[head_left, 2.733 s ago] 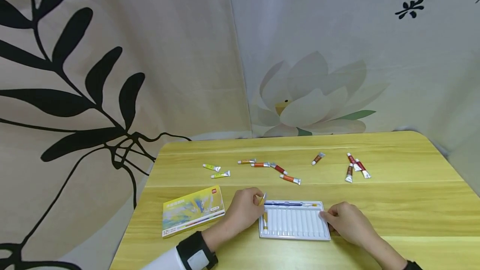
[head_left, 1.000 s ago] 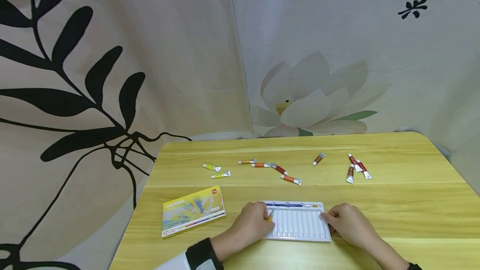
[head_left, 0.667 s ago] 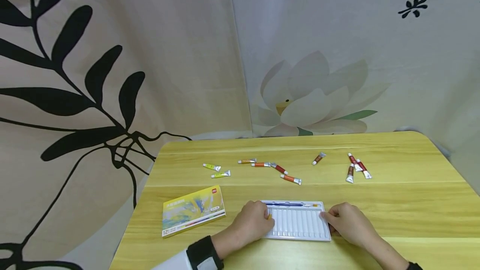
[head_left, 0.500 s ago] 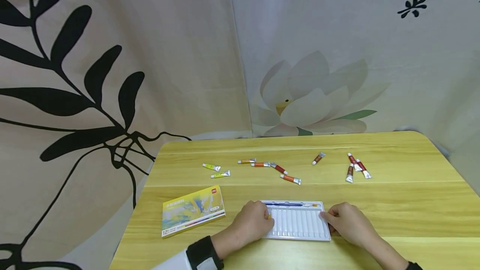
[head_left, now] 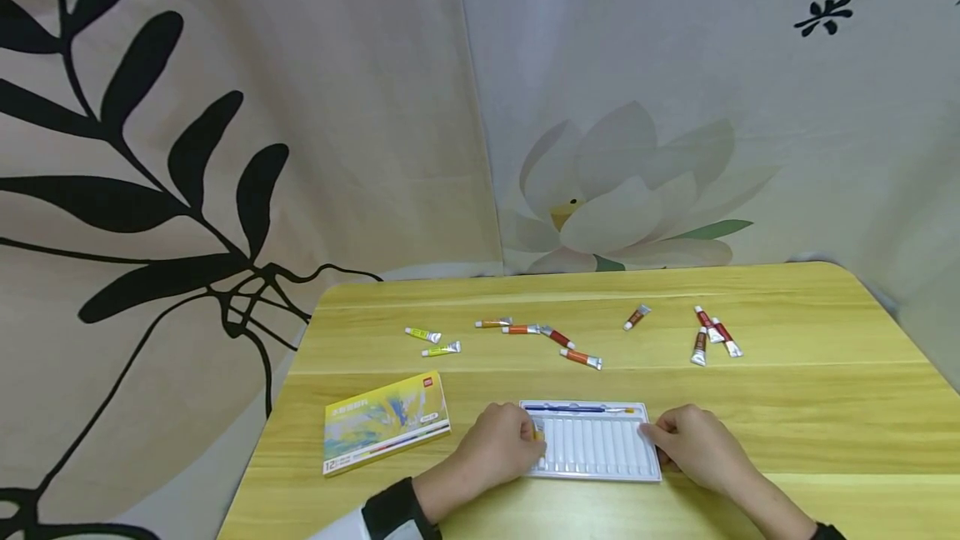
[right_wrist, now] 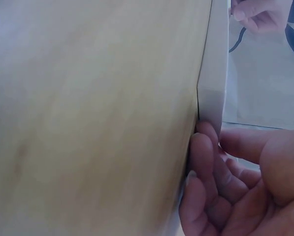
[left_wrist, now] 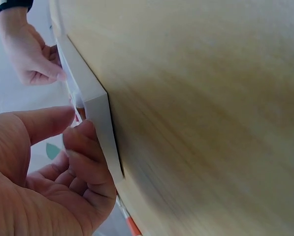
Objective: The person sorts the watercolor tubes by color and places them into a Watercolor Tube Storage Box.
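A white plastic tray (head_left: 592, 444) with ridged slots lies on the table, a blue-handled paintbrush (head_left: 581, 409) along its far side. At the tray's left end my left hand (head_left: 495, 444) has thumb and forefinger curled at a small yellow-ochre paint tube (head_left: 538, 435), lowered into the tray. The left wrist view shows a brownish bit of the tube (left_wrist: 81, 113) just past the fingertips; the hand hides part of the tube and the tray's left edge. My right hand (head_left: 697, 444) pinches the tray's right edge, thumb on top and fingers curled underneath in the right wrist view.
A yellow paint box (head_left: 386, 422) lies left of the tray. Beyond it are two yellow-green tubes (head_left: 441, 349). Several orange, ochre and red tubes (head_left: 581, 358) lie behind the tray, a brown one (head_left: 637, 317) farther right, then a dark red and brown cluster (head_left: 716, 336).
My left hand has brought the tube from above the tray's far left corner down into the tray, then shifted slightly left. The right hand keeps its grip on the tray's edge.
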A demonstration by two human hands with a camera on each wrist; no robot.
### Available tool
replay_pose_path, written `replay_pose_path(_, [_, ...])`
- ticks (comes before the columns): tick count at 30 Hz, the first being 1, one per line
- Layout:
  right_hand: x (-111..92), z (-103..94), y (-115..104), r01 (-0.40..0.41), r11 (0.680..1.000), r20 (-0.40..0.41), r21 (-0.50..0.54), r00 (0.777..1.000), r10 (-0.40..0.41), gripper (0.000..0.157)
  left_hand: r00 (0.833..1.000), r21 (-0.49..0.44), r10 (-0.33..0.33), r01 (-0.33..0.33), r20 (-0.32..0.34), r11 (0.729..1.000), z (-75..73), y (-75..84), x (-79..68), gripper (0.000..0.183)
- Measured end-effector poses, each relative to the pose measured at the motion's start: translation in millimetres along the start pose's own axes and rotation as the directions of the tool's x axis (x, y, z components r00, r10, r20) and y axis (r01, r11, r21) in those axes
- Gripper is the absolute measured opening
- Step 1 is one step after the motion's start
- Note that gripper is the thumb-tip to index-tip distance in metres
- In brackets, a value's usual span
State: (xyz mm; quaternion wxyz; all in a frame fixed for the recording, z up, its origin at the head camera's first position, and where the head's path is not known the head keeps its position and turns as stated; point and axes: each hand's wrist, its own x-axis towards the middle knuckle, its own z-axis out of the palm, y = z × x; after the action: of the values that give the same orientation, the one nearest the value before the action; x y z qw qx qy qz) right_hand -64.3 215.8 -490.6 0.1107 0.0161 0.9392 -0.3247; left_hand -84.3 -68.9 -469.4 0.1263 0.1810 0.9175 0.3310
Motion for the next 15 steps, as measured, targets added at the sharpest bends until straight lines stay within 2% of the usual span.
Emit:
replay_pose_path(6, [-0.4,0.0,0.5,0.009,1.000,-0.007,-0.009,1.000,-0.009,0.036,1.000,-0.013,0.031,-0.031,0.002,0.999,1.5,-4.5,-1.4,0.041])
replay_pose_path(15, [-0.3,1.4,2.0,0.012,1.000,-0.007,0.000,1.000,-0.012,0.036,0.999,-0.018,0.042,-0.042,-0.005,0.999,3.5,-8.0,-1.0,0.046])
